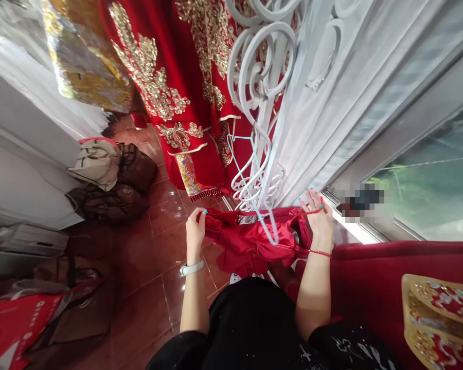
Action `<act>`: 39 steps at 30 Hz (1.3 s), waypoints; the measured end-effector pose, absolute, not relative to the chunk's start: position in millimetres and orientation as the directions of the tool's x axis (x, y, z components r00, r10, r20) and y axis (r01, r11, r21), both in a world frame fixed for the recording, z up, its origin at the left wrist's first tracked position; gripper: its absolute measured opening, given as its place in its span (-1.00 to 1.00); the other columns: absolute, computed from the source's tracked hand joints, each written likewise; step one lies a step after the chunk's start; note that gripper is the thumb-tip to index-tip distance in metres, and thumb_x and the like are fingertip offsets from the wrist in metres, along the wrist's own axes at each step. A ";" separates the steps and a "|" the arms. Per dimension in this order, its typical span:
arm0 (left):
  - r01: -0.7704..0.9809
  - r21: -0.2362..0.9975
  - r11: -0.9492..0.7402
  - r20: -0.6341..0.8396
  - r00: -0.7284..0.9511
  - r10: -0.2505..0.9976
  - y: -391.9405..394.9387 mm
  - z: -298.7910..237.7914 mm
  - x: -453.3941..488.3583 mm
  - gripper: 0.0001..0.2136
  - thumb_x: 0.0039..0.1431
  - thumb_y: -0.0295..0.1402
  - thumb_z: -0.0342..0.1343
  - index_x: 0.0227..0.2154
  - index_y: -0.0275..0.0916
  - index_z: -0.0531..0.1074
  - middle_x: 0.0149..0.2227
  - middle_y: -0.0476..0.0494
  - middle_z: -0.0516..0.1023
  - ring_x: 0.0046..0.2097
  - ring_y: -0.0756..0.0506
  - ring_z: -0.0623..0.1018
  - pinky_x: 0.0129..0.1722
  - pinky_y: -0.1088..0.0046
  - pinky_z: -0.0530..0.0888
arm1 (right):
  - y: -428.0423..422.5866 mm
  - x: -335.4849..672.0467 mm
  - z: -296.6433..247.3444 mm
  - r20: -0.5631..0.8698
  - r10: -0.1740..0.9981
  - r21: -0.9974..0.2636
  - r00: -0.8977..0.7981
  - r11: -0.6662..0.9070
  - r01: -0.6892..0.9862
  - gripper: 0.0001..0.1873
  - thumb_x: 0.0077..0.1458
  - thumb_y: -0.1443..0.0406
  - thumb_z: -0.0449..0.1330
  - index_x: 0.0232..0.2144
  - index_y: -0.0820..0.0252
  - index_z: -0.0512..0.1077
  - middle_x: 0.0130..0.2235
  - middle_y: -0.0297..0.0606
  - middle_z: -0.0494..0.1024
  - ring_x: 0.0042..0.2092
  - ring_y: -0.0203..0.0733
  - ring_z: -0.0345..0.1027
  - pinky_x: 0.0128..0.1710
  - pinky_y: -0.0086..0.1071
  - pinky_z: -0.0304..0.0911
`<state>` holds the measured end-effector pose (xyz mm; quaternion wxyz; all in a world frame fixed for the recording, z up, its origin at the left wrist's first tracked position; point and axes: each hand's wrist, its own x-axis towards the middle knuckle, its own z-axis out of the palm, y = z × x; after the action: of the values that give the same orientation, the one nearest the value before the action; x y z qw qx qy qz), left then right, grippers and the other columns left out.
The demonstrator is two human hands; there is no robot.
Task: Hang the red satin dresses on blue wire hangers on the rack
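A shiny red satin garment (250,244) is stretched between my two hands in front of my body. My left hand (195,231) pinches its left end between thumb and fingers. At the other end, my right hand (319,216) has its fingers partly spread, with a thin red strap running across them, and it holds up that side. A pale blue clothes hanger (250,190) overlaps the garment's middle; whether it is inside the cloth or only in front of it, I cannot tell.
White scrolled metalwork (260,77) stands ahead beside a white curtain (316,123). Red gold-sequinned clothes (165,67) hang ahead left. Bags (104,164) sit on the tiled floor (154,257) at left. At right are a window (440,169) and red fabric with gold-trimmed pieces (440,313).
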<state>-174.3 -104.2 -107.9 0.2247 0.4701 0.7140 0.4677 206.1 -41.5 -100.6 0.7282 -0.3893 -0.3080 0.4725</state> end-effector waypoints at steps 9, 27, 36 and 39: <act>0.798 0.580 -0.164 0.543 -0.229 0.808 -96.6 -91.0 -132.1 -0.82 0.31 -0.42 0.05 -0.32 -0.18 0.56 0.37 -0.24 0.25 0.48 -0.39 0.04 0.42 -0.23 0.04 | -78.5 180.3 -60.4 0.124 0.990 -0.972 -0.064 0.108 -0.208 -0.51 -0.26 0.15 0.60 -0.19 0.06 0.69 0.02 -0.18 0.68 0.17 0.14 0.51 0.30 0.11 0.32; 0.800 0.043 -0.599 0.399 0.536 0.744 -62.1 -49.5 -3.3 -0.68 0.31 -0.56 -0.02 -0.04 -0.30 0.60 0.35 -0.41 0.33 0.38 -0.39 0.30 0.28 -0.08 0.35 | -107.5 153.2 -27.3 0.282 0.957 -0.959 0.073 0.282 0.009 -0.62 -0.12 0.20 0.53 -0.18 0.07 0.71 -0.05 -0.23 0.71 -0.04 0.07 0.64 0.07 -0.09 0.55; 0.818 0.270 -0.509 0.627 0.252 0.737 -59.5 -91.1 -2.6 -0.79 0.31 -0.44 0.11 -0.11 -0.15 0.61 0.30 -0.32 0.37 0.40 -0.33 0.25 0.35 -0.10 0.24 | -72.1 110.3 -3.3 0.466 0.787 -0.861 0.405 0.298 0.412 -0.77 0.07 0.22 0.23 -0.39 0.18 0.67 -0.30 -0.16 0.73 -0.28 -0.01 0.60 -0.20 -0.22 0.48; 0.740 0.542 -0.397 0.666 -0.090 0.740 -72.4 -109.6 -31.7 -0.82 0.35 -0.36 0.07 -0.26 -0.15 0.60 0.10 -0.28 0.48 0.16 -0.20 0.49 0.16 0.14 0.46 | -64.3 128.0 6.4 0.468 0.817 -0.816 0.337 0.252 0.520 -0.78 0.09 0.21 0.20 -0.37 0.12 0.65 -0.28 -0.17 0.72 -0.25 -0.01 0.58 -0.18 -0.23 0.43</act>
<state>-31.7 -72.4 -109.6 0.0000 0.6744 0.5489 0.4939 128.0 -64.3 6.4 0.5589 -0.5970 -0.5600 0.1327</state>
